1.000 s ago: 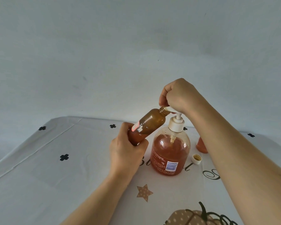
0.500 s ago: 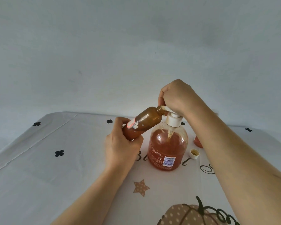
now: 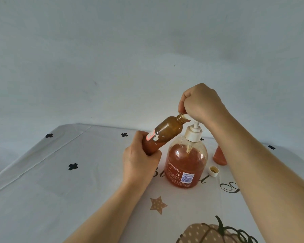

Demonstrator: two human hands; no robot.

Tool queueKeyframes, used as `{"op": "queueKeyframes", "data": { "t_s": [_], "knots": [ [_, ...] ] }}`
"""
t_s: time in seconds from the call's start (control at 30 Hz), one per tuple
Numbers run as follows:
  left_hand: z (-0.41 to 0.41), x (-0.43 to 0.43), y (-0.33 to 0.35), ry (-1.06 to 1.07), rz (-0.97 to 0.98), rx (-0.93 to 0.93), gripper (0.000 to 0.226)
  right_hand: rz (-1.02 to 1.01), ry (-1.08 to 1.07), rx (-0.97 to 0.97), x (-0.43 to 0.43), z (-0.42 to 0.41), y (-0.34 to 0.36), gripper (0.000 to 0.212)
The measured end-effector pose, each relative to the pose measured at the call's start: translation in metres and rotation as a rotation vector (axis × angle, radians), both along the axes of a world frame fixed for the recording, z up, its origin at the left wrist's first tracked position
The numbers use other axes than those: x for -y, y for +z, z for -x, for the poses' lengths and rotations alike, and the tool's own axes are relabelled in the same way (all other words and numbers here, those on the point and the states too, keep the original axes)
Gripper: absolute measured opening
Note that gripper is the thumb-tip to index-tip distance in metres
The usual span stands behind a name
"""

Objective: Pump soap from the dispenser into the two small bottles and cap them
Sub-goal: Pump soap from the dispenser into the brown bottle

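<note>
Over the dispenser (image 3: 186, 163), my right hand (image 3: 202, 102) curls round the pump (image 3: 195, 126), risen since half a second ago; I judge one stroke done. Left hand (image 3: 140, 160) grips the tilted bottle (image 3: 165, 132), mouth at the nozzle.
</note>
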State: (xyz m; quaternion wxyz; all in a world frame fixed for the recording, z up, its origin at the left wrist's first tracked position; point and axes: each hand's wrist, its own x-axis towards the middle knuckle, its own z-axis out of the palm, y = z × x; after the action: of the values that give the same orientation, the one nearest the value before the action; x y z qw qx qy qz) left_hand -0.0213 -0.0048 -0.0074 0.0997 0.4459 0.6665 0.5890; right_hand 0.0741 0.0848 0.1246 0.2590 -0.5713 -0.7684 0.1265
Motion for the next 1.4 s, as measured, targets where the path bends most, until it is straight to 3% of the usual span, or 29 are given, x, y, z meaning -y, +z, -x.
{"op": "queueKeyframes", "data": {
  "t_s": [0.77,1.17,1.4],
  "knots": [
    [0.002,-0.001,-0.001,0.057,0.041,0.014,0.022,0.158,0.036,0.043,-0.008,0.004,-0.015,0.032],
    [-0.001,0.001,0.002,0.029,-0.009,0.019,0.028,0.052,0.034,-0.113,0.000,0.000,0.000,0.034],
    [0.000,-0.001,-0.001,0.013,-0.018,0.020,0.029,0.080,0.039,-0.083,0.001,0.001,0.001,0.030]
  ]
}}
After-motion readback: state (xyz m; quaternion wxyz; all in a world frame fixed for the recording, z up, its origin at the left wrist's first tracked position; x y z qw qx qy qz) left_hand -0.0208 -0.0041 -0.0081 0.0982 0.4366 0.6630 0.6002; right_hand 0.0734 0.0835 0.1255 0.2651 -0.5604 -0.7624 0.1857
